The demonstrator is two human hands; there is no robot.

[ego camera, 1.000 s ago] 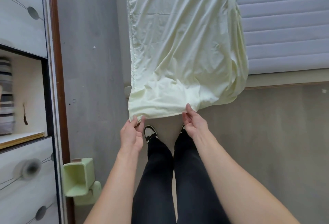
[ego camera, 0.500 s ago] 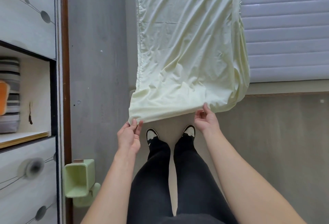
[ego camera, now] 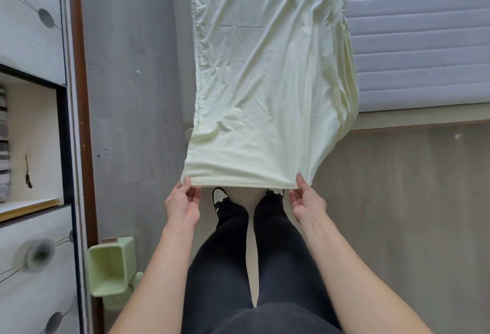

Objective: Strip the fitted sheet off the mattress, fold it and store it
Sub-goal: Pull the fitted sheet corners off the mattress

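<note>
The pale yellow fitted sheet (ego camera: 267, 73) stretches as a long folded strip from the top of the head view down to my hands, above the floor. My left hand (ego camera: 183, 205) pinches its near left corner. My right hand (ego camera: 307, 202) pinches the near edge at the right corner. The near edge is pulled taut between both hands, just above my shoes. The bare grey quilted mattress (ego camera: 421, 31) lies to the right, with the sheet's right side bunched against it.
A white cupboard with an open shelf (ego camera: 34, 142) stands at the left. A light green bin (ego camera: 111, 267) sits on the grey floor by its base. The wooden bed frame edge (ego camera: 424, 124) runs along the right. My legs in black trousers (ego camera: 238, 267) are below.
My right hand slid right along the near edge to its right corner, spreading the edge wide and taut. My left hand kept its hold on the left corner.
</note>
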